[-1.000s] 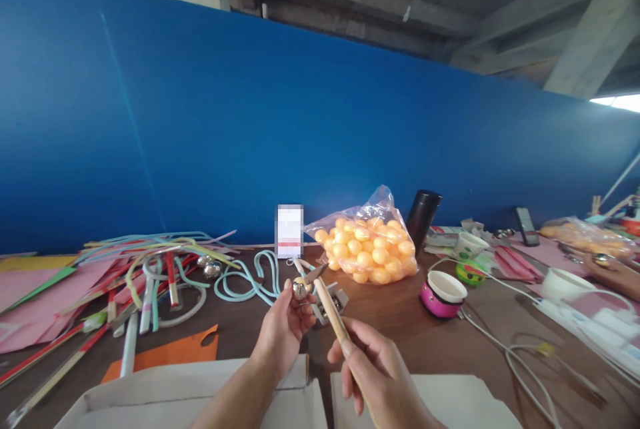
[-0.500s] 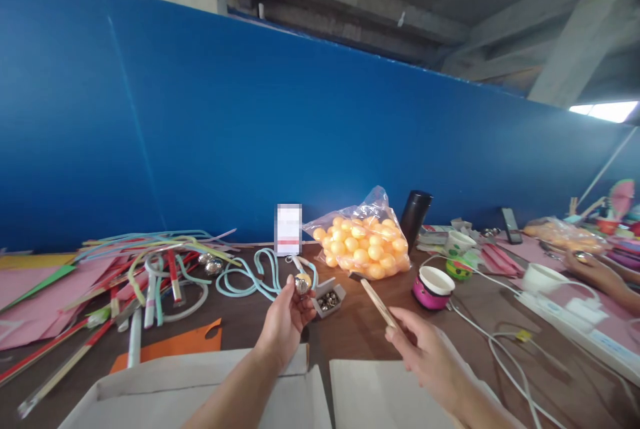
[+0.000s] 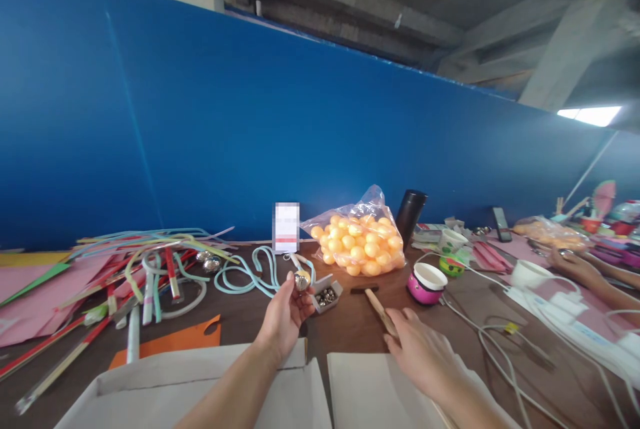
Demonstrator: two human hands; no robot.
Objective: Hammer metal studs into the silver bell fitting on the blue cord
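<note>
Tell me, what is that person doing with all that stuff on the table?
A person sits at a cluttered brown table. Their left hand pinches a small shiny silver bell held up over the table. Their right hand grips a thin wooden stick, low against the tabletop. Close by are a small grey box of silver bells, a clear bag of orange balls and a pile of coloured strips. Another person's hands work at the far right.
</note>
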